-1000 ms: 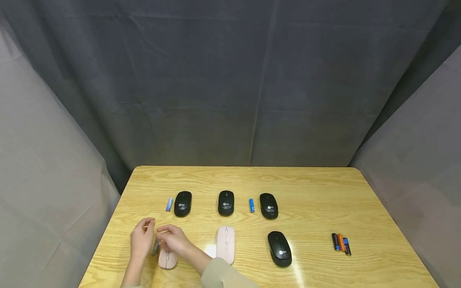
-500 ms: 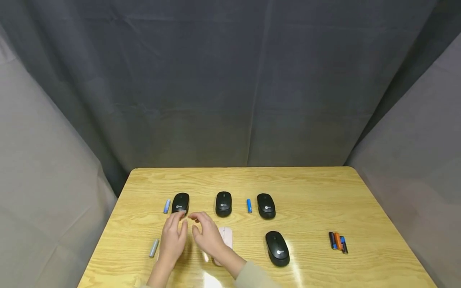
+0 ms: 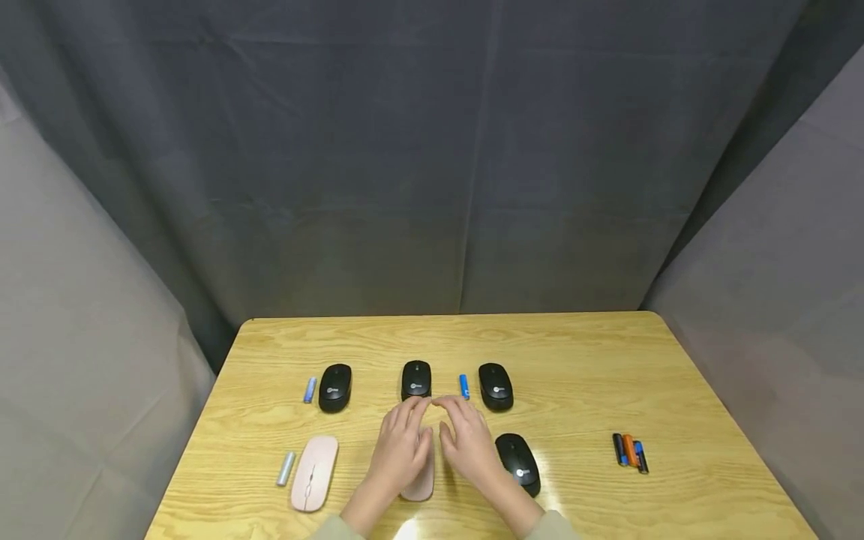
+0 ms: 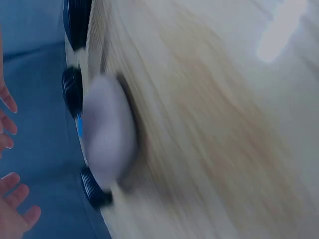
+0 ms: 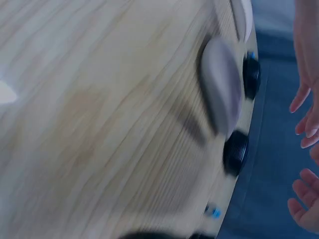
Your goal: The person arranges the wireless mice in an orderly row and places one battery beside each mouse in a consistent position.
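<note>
A pink computer mouse (image 3: 419, 484) lies at the front middle of the table, its upper part behind my left hand (image 3: 398, 450). My left hand hovers over it with loosely bent fingers, grasping nothing. Just to the right, my right hand (image 3: 470, 446) mirrors it, also holding nothing, its fingertips close to the left hand's. The left wrist view catches the same pink mouse (image 4: 108, 130), blurred, with fingertips at the edge. In the right wrist view the pink mouse (image 5: 222, 85) rests on the wood, apart from the fingers. Right of my right hand is a black mouse (image 3: 518, 463).
Along the back stand black mice, at left (image 3: 335, 388), middle (image 3: 416, 379) and right (image 3: 496, 387). Blue batteries lie by the left (image 3: 310, 390) and right (image 3: 463, 386) ones. A silver battery (image 3: 286, 469) flanks another pink mouse (image 3: 314, 474). Batteries (image 3: 630, 451) cluster far right.
Both hands have left the area of the left pink mouse and silver battery and moved right to the middle pink mouse. The left pink mouse is now fully visible.
</note>
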Available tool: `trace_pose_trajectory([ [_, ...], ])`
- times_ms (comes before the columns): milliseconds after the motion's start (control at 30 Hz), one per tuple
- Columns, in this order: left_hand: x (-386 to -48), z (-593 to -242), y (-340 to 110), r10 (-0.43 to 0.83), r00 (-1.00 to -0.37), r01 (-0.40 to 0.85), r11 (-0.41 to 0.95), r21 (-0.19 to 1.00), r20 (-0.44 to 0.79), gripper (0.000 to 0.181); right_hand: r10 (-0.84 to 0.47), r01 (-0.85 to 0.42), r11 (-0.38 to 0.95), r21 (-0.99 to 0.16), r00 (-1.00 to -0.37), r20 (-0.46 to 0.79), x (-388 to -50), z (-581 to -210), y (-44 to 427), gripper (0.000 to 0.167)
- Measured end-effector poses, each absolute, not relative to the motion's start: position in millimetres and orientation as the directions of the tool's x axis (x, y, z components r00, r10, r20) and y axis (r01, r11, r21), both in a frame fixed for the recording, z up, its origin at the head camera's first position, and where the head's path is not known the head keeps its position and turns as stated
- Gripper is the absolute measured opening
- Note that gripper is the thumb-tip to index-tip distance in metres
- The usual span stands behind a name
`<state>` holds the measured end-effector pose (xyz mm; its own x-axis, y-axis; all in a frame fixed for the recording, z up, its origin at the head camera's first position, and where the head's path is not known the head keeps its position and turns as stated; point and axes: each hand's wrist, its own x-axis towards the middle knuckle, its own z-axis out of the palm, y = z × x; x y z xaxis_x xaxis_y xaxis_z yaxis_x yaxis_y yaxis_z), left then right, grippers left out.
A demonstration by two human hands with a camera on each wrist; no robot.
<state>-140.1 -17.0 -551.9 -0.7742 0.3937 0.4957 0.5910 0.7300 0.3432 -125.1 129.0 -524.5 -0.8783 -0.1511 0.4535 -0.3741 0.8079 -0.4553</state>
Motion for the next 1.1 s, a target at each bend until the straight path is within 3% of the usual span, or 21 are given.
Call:
trace_pose_trajectory([
  [333,-143.1,-545.0,52.9,0.571,-0.704,0.678,0.717,0.162,0.421,0.053,-0.026,-0.258,0.886,-0.386,-0.858,0.514,-116.3,-537.8,207.7,0.042],
  [733,-145.0,-549.4,134.0,0.708,-0.661,0.735,0.678,0.023,0.248,0.053,0.142,-0.044,0.907,-0.420,-0.905,0.401,-97.3,-553.3,285.5,0.054],
  [867,-139.2,-547.6,157.3,0.717,-0.672,0.739,0.665,0.107,0.184,0.054,0.201,0.027,0.889,-0.457,-0.920,0.337,-90.5,-558.4,305.5,0.055],
  [1100,-127.9,-537.5,188.0,0.705,-0.710,0.617,0.623,0.482,-0.003,0.056,0.280,0.154,0.797,-0.585,-0.951,0.131,-85.8,-561.1,336.9,0.057],
])
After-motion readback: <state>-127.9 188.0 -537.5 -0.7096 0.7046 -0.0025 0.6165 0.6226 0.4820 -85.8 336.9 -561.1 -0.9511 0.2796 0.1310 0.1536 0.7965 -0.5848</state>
